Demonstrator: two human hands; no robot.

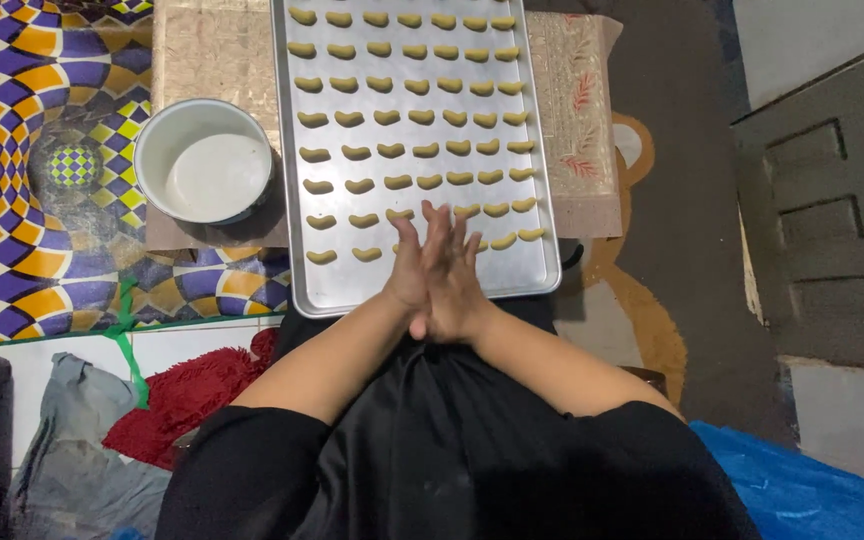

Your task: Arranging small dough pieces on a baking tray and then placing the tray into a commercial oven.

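Left hand and right hand pressed palm to palm, perhaps rolling dough; over baking tray of crescent cookies

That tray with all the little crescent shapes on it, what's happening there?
A person in black sits over a metal baking tray lined with rows of small curved dough pieces. Their left hand and right hand are pressed palm to palm above the tray's near edge; whether dough lies between them is hidden. The nearest row is only partly filled. A white bowl, with something pale in it, stands to the left of the tray on a brown mat.
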